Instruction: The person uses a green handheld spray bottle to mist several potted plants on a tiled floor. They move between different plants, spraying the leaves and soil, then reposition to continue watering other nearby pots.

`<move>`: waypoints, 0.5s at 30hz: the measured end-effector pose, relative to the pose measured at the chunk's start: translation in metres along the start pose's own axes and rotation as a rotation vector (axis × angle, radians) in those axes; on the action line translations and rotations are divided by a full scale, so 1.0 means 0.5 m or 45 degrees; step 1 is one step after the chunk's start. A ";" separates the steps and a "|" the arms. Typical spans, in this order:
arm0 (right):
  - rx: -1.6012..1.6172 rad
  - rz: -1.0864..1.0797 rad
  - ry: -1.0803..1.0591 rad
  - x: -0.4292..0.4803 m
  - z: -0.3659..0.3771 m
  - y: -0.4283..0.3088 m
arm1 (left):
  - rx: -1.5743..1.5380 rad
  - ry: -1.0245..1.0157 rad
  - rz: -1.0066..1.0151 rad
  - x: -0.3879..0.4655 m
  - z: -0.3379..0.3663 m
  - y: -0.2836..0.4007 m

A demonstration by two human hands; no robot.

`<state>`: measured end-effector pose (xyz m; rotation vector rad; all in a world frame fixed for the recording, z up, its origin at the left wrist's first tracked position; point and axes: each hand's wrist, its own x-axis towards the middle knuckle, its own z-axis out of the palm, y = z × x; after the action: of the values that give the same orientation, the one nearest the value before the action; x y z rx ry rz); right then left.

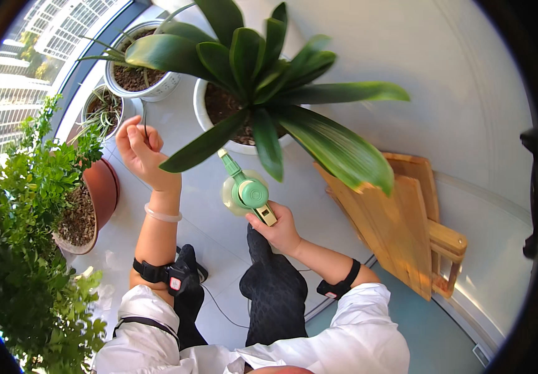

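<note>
My right hand (276,229) is closed around the handle of a green and clear pump spray bottle (253,191), its nozzle pointing up and left beneath the leaves of a broad-leaved potted plant (255,89). That plant grows in a round white pot (200,105) of dark soil. My left hand (142,149) is raised at the left, fingers curled, with a thin dark strand, perhaps a stem or leaf, between them. Just beyond it stand a small white pot (126,114) with thin-leaved plants and a larger white pot (157,91) with soil and narrow leaves.
A leafy bush (21,210) in a reddish-brown pot (105,191) fills the left side, beside a window. Folded wooden furniture (390,219) leans by the wall at the right. A thin cable (220,308) runs over the tiled floor near my legs.
</note>
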<state>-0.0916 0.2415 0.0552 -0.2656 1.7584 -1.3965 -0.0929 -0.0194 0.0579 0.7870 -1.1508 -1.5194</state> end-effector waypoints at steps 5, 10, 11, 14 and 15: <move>-0.001 -0.060 0.253 -0.103 -0.052 -0.007 | 0.205 0.034 -0.217 -0.108 0.020 0.045; 0.155 0.060 0.376 -0.178 -0.085 -0.019 | 0.209 -0.109 -0.416 -0.205 0.052 0.102; 0.139 0.040 0.378 -0.192 -0.087 -0.025 | 0.241 -0.093 -0.502 -0.221 0.056 0.117; 0.041 0.085 0.375 -0.221 -0.089 -0.043 | 0.323 -0.058 -0.764 -0.255 0.063 0.162; 0.096 0.060 0.371 -0.229 -0.089 -0.051 | 0.353 -0.028 -0.831 -0.265 0.063 0.178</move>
<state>-0.0619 0.3351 0.1333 0.0229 1.9267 -1.5227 -0.0573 0.1154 0.1415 1.4385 -1.1984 -1.9134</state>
